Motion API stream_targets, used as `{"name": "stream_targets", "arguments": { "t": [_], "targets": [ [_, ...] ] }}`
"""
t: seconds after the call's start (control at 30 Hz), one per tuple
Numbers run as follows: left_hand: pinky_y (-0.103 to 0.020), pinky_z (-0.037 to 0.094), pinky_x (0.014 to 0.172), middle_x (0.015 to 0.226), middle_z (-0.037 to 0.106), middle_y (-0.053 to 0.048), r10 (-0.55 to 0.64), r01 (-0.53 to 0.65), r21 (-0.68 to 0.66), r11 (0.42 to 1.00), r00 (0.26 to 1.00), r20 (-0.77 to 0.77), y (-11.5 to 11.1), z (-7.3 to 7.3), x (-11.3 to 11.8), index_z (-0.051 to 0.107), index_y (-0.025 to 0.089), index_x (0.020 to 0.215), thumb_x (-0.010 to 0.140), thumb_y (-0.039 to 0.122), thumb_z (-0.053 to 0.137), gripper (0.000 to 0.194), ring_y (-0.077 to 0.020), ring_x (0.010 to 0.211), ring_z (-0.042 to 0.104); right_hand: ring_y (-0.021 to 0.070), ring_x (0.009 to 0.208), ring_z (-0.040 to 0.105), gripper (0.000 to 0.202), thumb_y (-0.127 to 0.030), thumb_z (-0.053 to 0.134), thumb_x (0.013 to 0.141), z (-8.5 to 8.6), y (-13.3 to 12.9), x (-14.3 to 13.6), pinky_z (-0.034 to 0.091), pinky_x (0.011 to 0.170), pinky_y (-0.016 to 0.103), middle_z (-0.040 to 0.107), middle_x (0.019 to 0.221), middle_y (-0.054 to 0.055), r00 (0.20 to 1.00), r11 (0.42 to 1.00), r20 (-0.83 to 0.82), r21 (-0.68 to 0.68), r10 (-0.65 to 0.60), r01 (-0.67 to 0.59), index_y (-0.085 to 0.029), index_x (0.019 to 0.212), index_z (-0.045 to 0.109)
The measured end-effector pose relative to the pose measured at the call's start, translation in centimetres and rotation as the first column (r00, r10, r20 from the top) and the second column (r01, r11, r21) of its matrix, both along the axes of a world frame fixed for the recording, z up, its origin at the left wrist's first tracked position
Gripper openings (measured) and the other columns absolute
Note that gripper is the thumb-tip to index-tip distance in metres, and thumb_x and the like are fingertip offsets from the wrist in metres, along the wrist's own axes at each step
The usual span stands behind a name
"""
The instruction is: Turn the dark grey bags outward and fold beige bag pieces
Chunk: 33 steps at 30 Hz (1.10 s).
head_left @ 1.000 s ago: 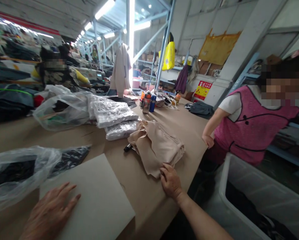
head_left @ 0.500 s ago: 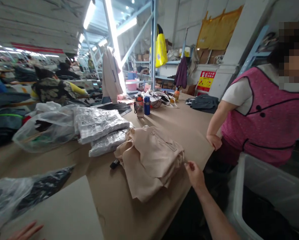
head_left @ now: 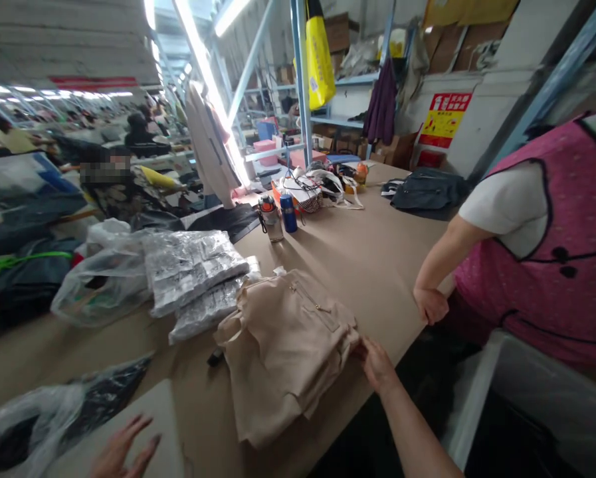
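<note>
A stack of beige cloth pieces [head_left: 278, 358], the top one with a zipped pocket, lies on the brown-covered table [head_left: 372, 265]. At its right edge is my right hand [head_left: 377, 365], fingers closed on the cloth's border; the fingertips are partly hidden. My left hand [head_left: 125, 451] is at the lower left, fingers spread above or on a pale flat board [head_left: 161, 418]; contact is unclear. A small black object [head_left: 215, 357] sits at the stack's left side.
Plastic-wrapped packs [head_left: 193, 272] and a clear bag [head_left: 101, 285] lie left of the stack. Bottles [head_left: 288, 214] stand behind it. A person in a pink vest [head_left: 571, 245] leans a fist on the table's right edge, beside a plastic bin [head_left: 482, 392].
My right hand has moved left onto the edge of the beige cloth. My left hand has come further into view over the board. The camera view has shifted.
</note>
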State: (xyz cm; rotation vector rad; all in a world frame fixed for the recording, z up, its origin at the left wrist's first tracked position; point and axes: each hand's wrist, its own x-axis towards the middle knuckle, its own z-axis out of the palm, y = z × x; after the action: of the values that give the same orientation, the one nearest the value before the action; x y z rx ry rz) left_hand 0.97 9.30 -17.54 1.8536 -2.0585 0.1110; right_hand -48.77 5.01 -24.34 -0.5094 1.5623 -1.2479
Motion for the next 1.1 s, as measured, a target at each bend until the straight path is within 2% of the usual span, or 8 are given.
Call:
{"name": "stream_targets", "arguments": {
  "t": [0.17,0.27,0.37,0.53,0.7,0.87,0.97,1.1],
  "targets": [
    [-0.047,0.033,0.108,0.141,0.037,-0.015,-0.328,0.360,0.275,0.892,0.932,-0.154,-3.8,1.7,-16.2,0.053,0.016,0.122,0.082,0.048,0.052,0.052,-0.0314,0.133,0.031,0.0276,0.124,0.046,0.059,-0.056,0.048,0.074,1.5,2.1,1.4,0.051,0.078,0.040,0.038,0.141,0.014,0.970,0.985,0.195,0.122,-0.148,0.125,-0.027,0.123,0.036],
    [-0.050,0.020,0.112,0.151,0.015,-0.018,-0.361,0.340,0.574,0.745,0.929,-0.082,-5.8,1.2,-25.0,0.029,0.013,0.143,0.061,0.051,0.073,0.100,-0.0392,0.138,0.009,0.0248,0.122,0.049,0.053,-0.054,0.047,0.076,2.3,2.9,3.7,0.050,0.083,0.038,0.045,0.137,0.013,0.926,0.988,0.350,0.107,-0.139,0.107,-0.023,0.119,0.042],
    [-0.058,0.016,0.109,0.151,0.007,-0.021,-0.398,0.289,0.703,0.650,0.917,-0.010,-6.8,-0.2,-29.5,0.019,0.019,0.147,0.050,0.050,0.080,0.119,-0.0470,0.135,0.009,0.0240,0.113,0.056,0.056,-0.053,0.046,0.077,3.0,1.7,6.1,0.052,0.083,0.038,0.050,0.133,0.014,0.884,0.988,0.442,0.070,-0.152,0.135,-0.020,0.122,0.041],
    [-0.053,0.026,0.104,0.148,0.015,-0.025,-0.418,0.354,0.603,0.714,0.907,-0.038,-7.7,-2.9,-29.2,0.024,0.018,0.145,0.062,0.040,0.071,0.098,-0.0445,0.131,0.026,0.0255,0.111,0.057,0.066,-0.053,0.057,0.070,3.3,-2.2,9.0,0.052,0.083,0.037,0.054,0.129,0.015,0.870,0.987,0.468,0.033,-0.155,0.159,-0.016,0.123,0.043],
    [-0.045,0.032,0.106,0.144,0.026,-0.021,-0.394,0.478,0.428,0.767,0.877,-0.274,-8.5,-4.9,-27.2,0.024,0.012,0.143,0.065,0.027,0.064,0.089,-0.0335,0.133,0.028,0.0287,0.091,0.065,0.061,-0.058,0.063,0.062,3.8,-4.1,10.4,0.051,0.082,0.042,0.068,0.097,0.016,0.877,0.995,0.480,0.076,0.019,-0.063,-0.011,0.100,0.059],
    [-0.043,0.033,0.108,0.139,0.035,-0.018,-0.354,0.534,0.209,0.819,0.757,-0.549,-8.3,-6.9,-25.7,0.023,0.009,0.141,0.067,0.028,0.062,0.086,-0.0290,0.130,0.035,0.0260,0.096,0.061,0.035,-0.022,0.077,0.047,4.9,-4.5,12.1,0.043,0.094,0.039,0.070,0.087,0.005,0.930,0.969,0.288,0.021,0.229,-0.245,-0.018,0.080,0.068],
    [-0.047,0.036,0.105,0.137,0.037,-0.019,-0.357,0.503,0.187,0.844,0.787,-0.504,-8.1,-5.7,-26.0,0.025,0.009,0.140,0.063,0.026,0.064,0.089,-0.0317,0.125,0.038,0.0244,0.090,0.061,0.025,-0.017,0.068,0.052,6.4,-4.4,12.5,0.045,0.088,0.037,0.070,0.083,0.002,0.951,0.972,0.204,-0.027,0.234,-0.233,-0.020,0.076,0.069],
    [-0.052,0.035,0.103,0.139,0.030,-0.025,-0.435,0.467,0.073,0.881,0.861,-0.264,-7.0,0.2,-29.6,0.032,0.006,0.137,0.061,0.025,0.065,0.085,-0.0386,0.127,0.033,0.0230,0.094,0.061,0.031,-0.022,0.064,0.058,10.6,-2.5,9.0,0.047,0.087,0.032,0.069,0.097,0.004,0.945,0.959,0.227,-0.212,0.234,-0.187,-0.019,0.088,0.069]
  ]
}}
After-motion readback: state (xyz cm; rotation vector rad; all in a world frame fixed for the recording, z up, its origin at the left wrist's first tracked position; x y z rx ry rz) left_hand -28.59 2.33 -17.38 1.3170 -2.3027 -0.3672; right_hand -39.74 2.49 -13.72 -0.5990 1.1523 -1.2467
